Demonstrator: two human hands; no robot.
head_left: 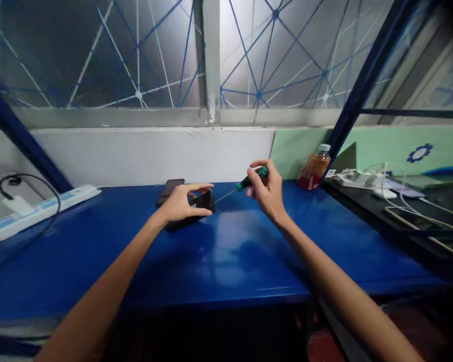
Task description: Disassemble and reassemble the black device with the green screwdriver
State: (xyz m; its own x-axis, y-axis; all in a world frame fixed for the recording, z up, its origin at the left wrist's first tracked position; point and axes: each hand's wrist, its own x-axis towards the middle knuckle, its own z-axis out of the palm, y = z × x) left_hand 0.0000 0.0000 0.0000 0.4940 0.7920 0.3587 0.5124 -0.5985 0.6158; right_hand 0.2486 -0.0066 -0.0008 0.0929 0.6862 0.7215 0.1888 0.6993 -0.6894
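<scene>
A screwdriver (252, 178) with a green and black handle is held in my right hand (267, 190), its thin shaft slanting down to the left. The shaft's tip reaches the right end of a black object (208, 201) on the blue table. My left hand (181, 203) grips that black object between thumb and fingers; its exact kind is hard to make out. Just behind my left hand, a dark phone-like slab (170, 189) lies on the table.
On the blue table (226, 261), a white power strip (71, 197) with a black cable lies at the left. A bottle of reddish drink (314, 168) stands at the back right. Beyond it, a black surface (358, 206) holds white cables and devices.
</scene>
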